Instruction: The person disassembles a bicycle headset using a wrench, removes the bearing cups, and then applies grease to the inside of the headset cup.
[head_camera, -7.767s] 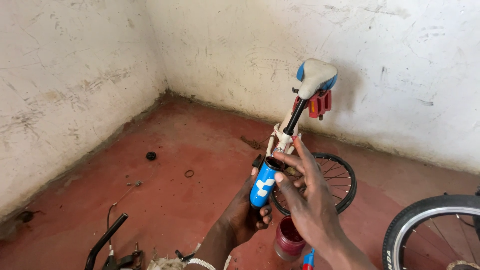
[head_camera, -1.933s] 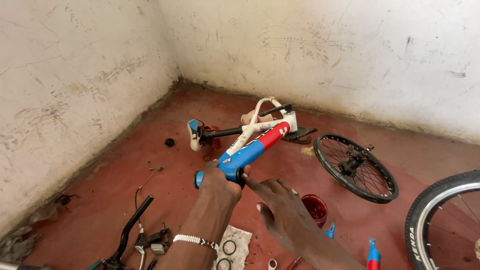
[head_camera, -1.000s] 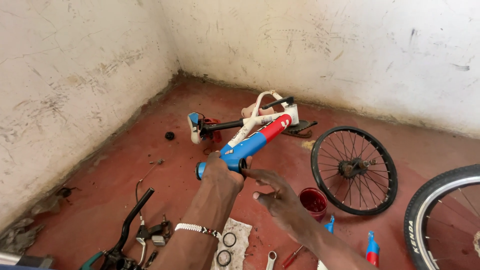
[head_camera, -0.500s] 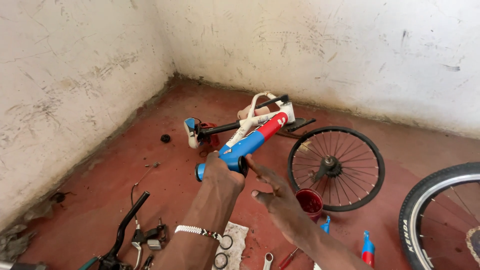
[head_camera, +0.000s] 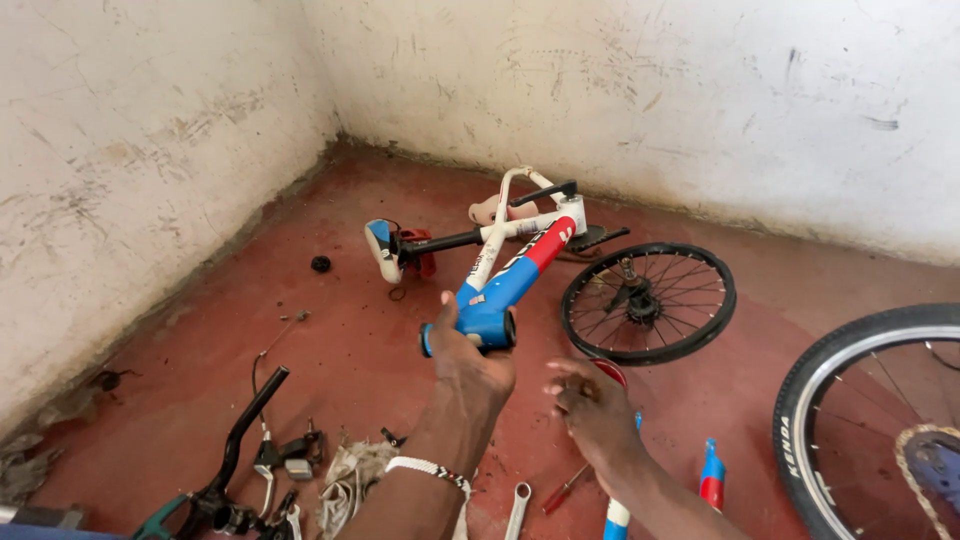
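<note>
In the head view, at frame centre, we see the left hand (head_camera: 468, 362) wrapped around the blue head tube of the bicycle frame (head_camera: 512, 270), which lies across the red floor (head_camera: 330, 330). The right hand (head_camera: 592, 408) hovers just beside it, loosely open and empty. A bare wheel (head_camera: 648, 302) lies at centre right.

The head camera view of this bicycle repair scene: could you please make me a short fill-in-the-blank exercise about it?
1. The left hand grips the blue end of the bicycle ____.
2. The right hand is open and holds ____.
3. The bare spoked wheel lies flat on the red ____.
4. The black handlebar lies on the same side as the person's ____ hand.

Missing words: frame; nothing; floor; left
</note>
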